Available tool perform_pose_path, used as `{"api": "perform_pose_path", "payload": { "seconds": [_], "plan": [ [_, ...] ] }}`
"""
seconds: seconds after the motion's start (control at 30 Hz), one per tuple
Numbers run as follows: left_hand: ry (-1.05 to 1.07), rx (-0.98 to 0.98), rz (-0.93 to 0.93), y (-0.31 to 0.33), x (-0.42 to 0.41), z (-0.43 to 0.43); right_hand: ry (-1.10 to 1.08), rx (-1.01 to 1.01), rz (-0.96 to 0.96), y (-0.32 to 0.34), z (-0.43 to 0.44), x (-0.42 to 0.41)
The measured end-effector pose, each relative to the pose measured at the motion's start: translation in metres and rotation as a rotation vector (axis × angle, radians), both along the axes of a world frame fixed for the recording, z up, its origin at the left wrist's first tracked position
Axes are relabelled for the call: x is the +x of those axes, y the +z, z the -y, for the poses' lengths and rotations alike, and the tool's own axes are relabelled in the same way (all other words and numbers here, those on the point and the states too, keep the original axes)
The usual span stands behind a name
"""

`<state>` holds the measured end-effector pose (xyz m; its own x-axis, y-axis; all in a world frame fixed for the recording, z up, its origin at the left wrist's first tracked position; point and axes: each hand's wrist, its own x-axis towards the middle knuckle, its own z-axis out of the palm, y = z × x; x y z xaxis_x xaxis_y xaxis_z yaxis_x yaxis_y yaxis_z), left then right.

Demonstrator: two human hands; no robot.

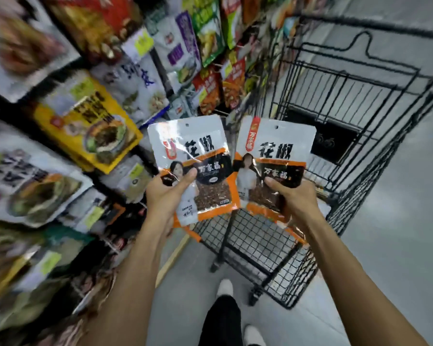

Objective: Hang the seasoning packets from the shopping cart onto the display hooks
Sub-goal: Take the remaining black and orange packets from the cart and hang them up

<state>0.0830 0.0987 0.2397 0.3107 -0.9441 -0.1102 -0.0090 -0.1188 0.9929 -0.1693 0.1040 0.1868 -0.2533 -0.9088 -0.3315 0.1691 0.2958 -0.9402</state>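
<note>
Plainly, from the head camera we see two hands raised side by side, each with a seasoning packet. The left hand (pixel 164 193) pinches the lower left corner of the left packet (pixel 198 156), thumb across the front; the right hand (pixel 293 196) grips the lower part of the right packet (pixel 278 156) the same way, with the thumb in front and the fingers curled behind. Both packets are white and orange with a dark window, upright and facing us; their inner edges meet, and each has a small hole near the top. More orange edges show below each hand; whether those are held we cannot tell. Behind the packets stands the black wire shopping cart (pixel 348 108). To the left the display (pixel 85 121) is crowded with blurred food packets; its hooks we cannot make out. Below, a dark trouser leg (pixel 220 320) and white shoes (pixel 225 288) stand on the grey floor (pixel 398 221).
</note>
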Motion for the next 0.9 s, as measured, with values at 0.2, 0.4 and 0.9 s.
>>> {"api": "perform_pose_path", "payload": {
  "seconds": [0.2, 0.4, 0.9],
  "plan": [
    [0.258, -0.082, 0.102, 0.068, 0.083, -0.087, 0.246, -0.195, 0.006, 0.088, -0.019, 0.081],
    [0.527, -0.191, 0.164, 0.133, 0.173, -0.207, 0.522, -0.322, 0.09, 0.151, -0.064, 0.201],
    [0.86, -0.215, 0.224, 0.203, 0.378, -0.571, 1.061, -0.471, 0.185, 0.226, -0.331, 0.469]
  ]
}}
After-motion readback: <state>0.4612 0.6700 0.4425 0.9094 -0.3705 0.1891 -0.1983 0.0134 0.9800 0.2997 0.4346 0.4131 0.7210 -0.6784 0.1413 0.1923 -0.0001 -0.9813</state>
